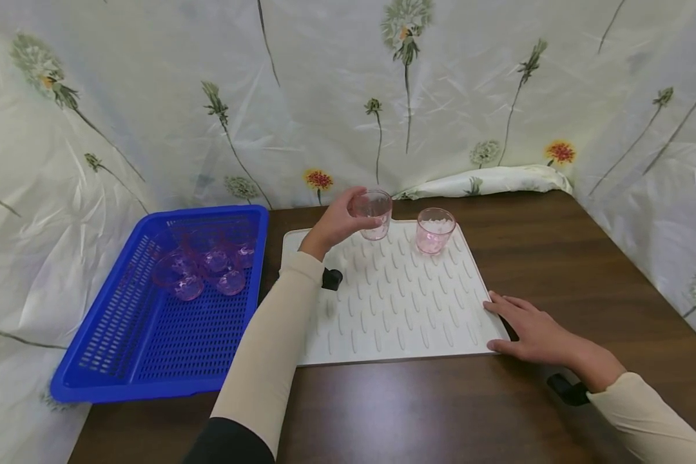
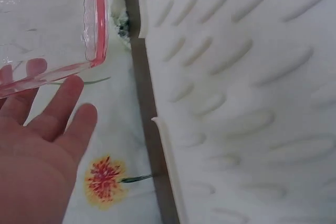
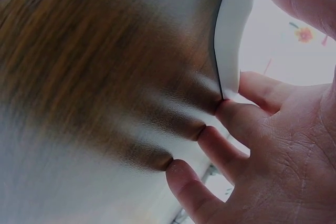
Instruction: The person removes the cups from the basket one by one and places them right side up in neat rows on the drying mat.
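Note:
My left hand (image 1: 342, 222) grips a clear pink-tinted drinking glass (image 1: 378, 212) by its side, over the far edge of a white ridged drying mat (image 1: 377, 316). In the left wrist view the glass (image 2: 52, 30) lies across the fingers, its thick pink base toward the mat. A second pink glass (image 1: 435, 232) stands on the mat's far right part. My right hand (image 1: 536, 332) rests at the mat's right edge. Seen from the right wrist, its fingertips (image 3: 184, 174) touch the brown table, with the mat's rim (image 3: 231, 35) between thumb and fingers.
To the left stands a blue plastic basket (image 1: 168, 386) with several pink glasses (image 1: 188, 287) lying in it. A flowered sheet (image 1: 325, 96) hangs behind the brown wooden table (image 1: 394, 412), with a rolled fold (image 1: 493, 182) along the back edge.

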Demonstrator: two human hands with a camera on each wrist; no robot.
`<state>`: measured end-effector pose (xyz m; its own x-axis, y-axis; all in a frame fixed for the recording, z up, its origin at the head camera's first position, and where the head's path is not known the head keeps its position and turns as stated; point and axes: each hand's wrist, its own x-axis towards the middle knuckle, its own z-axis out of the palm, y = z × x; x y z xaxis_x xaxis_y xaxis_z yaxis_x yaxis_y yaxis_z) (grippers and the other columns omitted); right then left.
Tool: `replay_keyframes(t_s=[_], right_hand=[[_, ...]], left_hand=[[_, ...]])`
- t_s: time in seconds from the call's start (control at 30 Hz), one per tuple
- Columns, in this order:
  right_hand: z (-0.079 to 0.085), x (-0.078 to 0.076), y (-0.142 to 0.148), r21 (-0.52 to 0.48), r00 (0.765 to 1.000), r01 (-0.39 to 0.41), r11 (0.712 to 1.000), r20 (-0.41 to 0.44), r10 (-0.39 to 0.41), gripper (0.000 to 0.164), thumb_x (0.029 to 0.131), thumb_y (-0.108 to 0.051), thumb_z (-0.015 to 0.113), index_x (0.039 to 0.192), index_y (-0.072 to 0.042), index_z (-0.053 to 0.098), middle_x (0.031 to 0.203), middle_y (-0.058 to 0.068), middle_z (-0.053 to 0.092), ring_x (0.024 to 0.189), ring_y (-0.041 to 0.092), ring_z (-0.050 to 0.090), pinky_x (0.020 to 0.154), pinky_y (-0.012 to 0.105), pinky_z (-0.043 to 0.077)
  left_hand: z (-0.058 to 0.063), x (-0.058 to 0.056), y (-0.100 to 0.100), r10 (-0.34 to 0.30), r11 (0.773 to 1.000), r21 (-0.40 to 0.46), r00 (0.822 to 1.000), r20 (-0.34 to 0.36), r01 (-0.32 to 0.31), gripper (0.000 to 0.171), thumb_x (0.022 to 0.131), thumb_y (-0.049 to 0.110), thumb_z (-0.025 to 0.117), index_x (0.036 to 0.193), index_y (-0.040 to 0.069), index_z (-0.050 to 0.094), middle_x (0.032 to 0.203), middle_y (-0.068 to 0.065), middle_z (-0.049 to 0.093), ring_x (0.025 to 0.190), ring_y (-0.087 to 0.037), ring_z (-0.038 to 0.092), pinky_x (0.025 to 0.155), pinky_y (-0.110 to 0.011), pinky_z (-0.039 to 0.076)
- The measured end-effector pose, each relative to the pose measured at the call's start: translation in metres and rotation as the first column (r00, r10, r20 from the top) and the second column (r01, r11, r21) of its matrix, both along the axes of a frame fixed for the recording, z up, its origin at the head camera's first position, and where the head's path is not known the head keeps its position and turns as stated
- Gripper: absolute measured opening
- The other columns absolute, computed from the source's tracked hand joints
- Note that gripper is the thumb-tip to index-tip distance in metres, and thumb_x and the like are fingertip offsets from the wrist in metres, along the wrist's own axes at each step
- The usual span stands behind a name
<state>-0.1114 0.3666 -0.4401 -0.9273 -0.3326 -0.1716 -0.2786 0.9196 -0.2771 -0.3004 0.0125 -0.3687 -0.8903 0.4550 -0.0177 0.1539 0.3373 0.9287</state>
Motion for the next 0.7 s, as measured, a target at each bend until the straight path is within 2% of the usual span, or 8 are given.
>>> replay_keyframes(t_s=[0.27, 0.5, 0.7], right_hand=[[0.002, 0.001, 0.0, -0.007, 1.0, 0.004, 1.0, 0.005, -0.004, 0.081, 0.083, -0.047, 0.074, 0.145, -0.002, 0.047, 0.155, 0.03, 0.036, 0.136, 0.05, 0.036, 0.098, 0.072, 0.04], [0.004, 0.002, 0.0, -0.002, 1.0, -0.007, 1.0, -0.012, 0.007, 0.08, 0.083, -0.046, 0.074, 0.143, -0.002, 0.047, 0.153, 0.03, 0.038, 0.134, 0.051, 0.038, 0.096, 0.072, 0.041], [0.004, 0.002, -0.002, -0.001, 1.0, -0.005, 1.0, -0.006, 0.005, 0.079, 0.083, -0.045, 0.074, 0.144, -0.002, 0.047, 0.153, 0.03, 0.038, 0.134, 0.051, 0.038, 0.096, 0.072, 0.041]], left_hand=[[-0.016, 0.002, 0.018, 0.013, 1.0, 0.025, 1.0, 0.029, -0.013, 0.085, 0.086, 0.024, 0.076, 0.155, 0.011, 0.029, 0.153, -0.009, 0.048, 0.139, -0.029, 0.047, 0.115, -0.045, 0.04], [-0.026, 0.006, 0.03, 0.017, 1.0, -0.008, 0.999, 0.051, -0.016, 0.082, 0.086, 0.026, 0.078, 0.153, 0.016, 0.032, 0.153, -0.006, 0.047, 0.139, -0.028, 0.047, 0.114, -0.044, 0.043], [-0.033, 0.008, 0.038, 0.024, 1.0, -0.017, 0.998, 0.05, -0.024, 0.084, 0.086, 0.025, 0.077, 0.155, 0.014, 0.03, 0.154, -0.005, 0.047, 0.139, -0.028, 0.048, 0.114, -0.044, 0.042]])
